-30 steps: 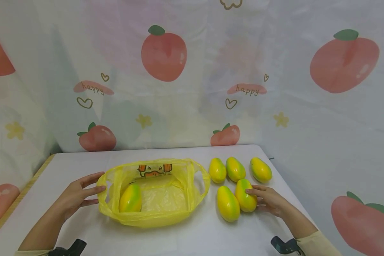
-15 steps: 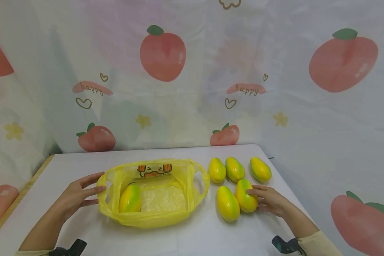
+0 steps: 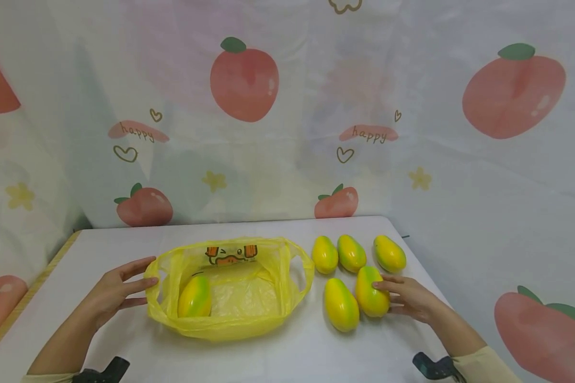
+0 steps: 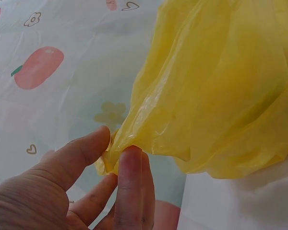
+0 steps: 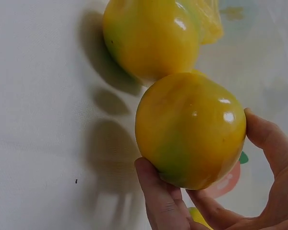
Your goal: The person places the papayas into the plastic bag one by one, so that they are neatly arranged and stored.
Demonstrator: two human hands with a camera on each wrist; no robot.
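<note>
Two bare hands work well apart from each other over the desk (image 3: 287, 364), which has a white covering. The left hand (image 3: 117, 290) pinches the left handle (image 3: 154, 314) of a translucent yellow plastic bag (image 3: 230, 328) between thumb and fingers. The right hand (image 3: 408, 299) grips a glossy, yellow-and-green, egg-shaped mango (image 3: 371, 295) by its right side; whether this mango is raised from the desk cannot be told. The bag rests on the desk with its mouth spread upward and a printed cartoon face (image 3: 231, 255) on its far inner wall. One mango inside the bag (image 3: 195, 298) occupies the left end. A front mango (image 3: 342, 305) lies just left of the gripped one. Beyond these, a rear pair of mangoes (image 3: 325, 255) sits close together, and a far-right mango (image 3: 389, 253) lies apart from that pair. Each wrist carries a black device (image 3: 100, 371) beside a cream sleeve (image 3: 484, 366). Behind the desk hangs a pale fabric backdrop (image 3: 278, 165) printed with red fruit, hearts and yellow flowers.
</note>
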